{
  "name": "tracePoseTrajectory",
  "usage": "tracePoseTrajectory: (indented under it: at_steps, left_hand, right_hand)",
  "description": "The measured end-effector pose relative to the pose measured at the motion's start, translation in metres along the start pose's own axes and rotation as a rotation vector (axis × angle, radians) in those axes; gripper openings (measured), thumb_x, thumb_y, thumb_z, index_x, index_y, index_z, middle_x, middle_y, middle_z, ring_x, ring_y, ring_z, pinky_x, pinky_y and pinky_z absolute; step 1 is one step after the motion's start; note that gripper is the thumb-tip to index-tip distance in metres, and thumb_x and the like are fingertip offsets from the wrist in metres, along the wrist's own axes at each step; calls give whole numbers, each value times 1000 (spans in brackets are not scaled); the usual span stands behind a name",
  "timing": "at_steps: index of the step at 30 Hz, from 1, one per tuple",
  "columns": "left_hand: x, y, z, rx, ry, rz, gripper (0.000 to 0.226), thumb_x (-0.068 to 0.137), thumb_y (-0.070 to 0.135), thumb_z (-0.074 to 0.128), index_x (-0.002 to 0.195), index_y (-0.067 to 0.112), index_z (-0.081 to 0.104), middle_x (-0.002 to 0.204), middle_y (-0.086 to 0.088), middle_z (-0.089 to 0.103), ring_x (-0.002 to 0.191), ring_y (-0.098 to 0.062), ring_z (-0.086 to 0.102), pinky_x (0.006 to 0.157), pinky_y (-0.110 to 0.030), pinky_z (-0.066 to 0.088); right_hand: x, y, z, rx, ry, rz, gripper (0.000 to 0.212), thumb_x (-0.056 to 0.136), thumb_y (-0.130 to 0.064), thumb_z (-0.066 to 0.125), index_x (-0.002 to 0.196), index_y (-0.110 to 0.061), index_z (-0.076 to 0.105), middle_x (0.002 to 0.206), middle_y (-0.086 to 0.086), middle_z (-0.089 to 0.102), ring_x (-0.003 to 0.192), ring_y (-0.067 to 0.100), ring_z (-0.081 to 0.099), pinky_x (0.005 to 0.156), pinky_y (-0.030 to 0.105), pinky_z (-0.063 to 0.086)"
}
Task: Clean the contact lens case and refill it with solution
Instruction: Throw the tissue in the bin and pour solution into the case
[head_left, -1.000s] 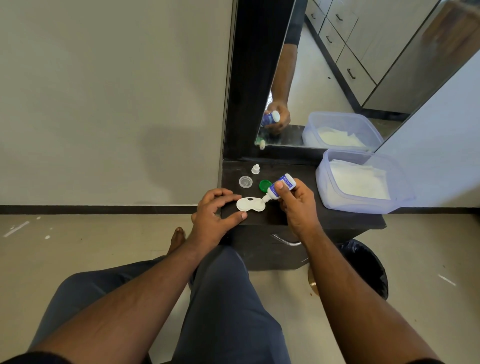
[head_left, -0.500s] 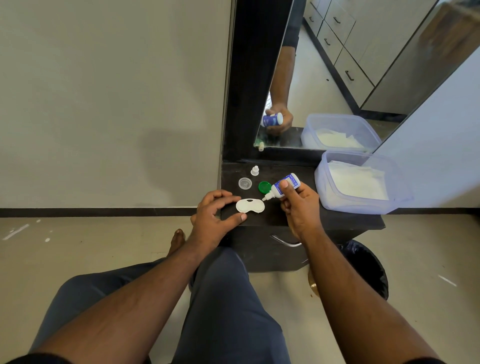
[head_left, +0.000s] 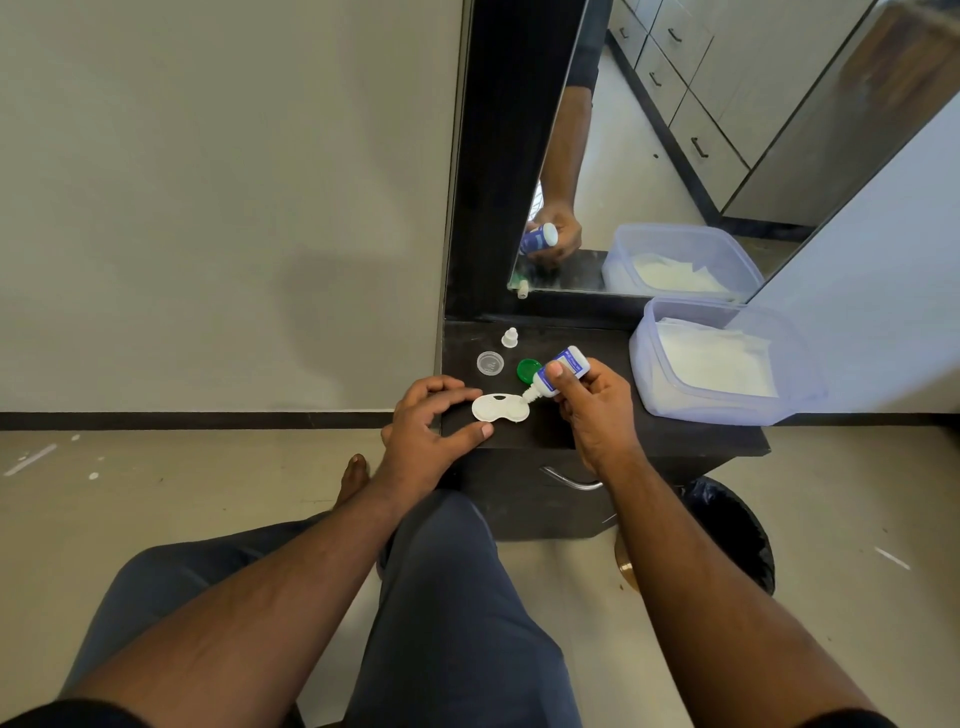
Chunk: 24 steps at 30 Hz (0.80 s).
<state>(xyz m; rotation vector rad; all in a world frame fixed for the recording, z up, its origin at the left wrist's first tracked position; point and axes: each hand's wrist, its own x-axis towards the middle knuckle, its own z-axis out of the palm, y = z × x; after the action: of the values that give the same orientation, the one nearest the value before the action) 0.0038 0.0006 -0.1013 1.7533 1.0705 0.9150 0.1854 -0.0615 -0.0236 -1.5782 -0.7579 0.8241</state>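
A white two-well contact lens case lies open on the black shelf. My left hand steadies it, thumb and fingers touching its left end. My right hand holds a small white and blue solution bottle tilted down to the left, its nozzle over the case's right well. A green cap and a clear cap lie just behind the case. The bottle's small white cap stands further back.
A translucent plastic tub holding white tissues sits at the shelf's right end. A mirror rises behind the shelf. A black bin stands on the floor under the shelf's right side. A drawer handle is below the shelf edge.
The right hand lifted the bottle slightly away from the case half a second ago and has now brought the nozzle back down over the right well. The left hand stayed on the case.
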Motion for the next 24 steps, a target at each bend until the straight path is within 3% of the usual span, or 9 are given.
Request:
tracePoseTrajectory:
  at_steps: [8,13,18,24]
  left_hand:
    - [-1,2,-1,1,1,0,43,64,66,68,106,60,60,117,27,47,120,-8,48,101,-53,40]
    - [-2,7,-3,6,-30,-25,39,64,65,68,102,65,59,117,28,47,120,-4,46,101,-52,41]
    - [-3,9,-4,-4,-24,-18,38,64,63,69,101,63,61,115,30,47,118,-2,47,101,-52,41]
    - [-5,12,-5,-16,-24,-25,44,64,62,69,106,50,65,116,24,49,118,-1,47,101,-48,43]
  right_hand:
    - [1,2,-1,-22,-14,-3,3,87,-23,64,90,-24,65,88,-2,70,77,9,62,65,20,48]
    - [1,1,-1,-4,-2,3,2,87,-23,65,88,-25,65,84,-2,70,70,7,60,61,19,46]
    - [4,0,-7,274,-2,80,16,84,-28,67,82,-12,68,63,3,60,47,7,39,44,17,36]
    - [5,0,-10,416,-7,114,18,84,-26,65,87,-8,66,68,3,65,49,5,42,42,15,37]
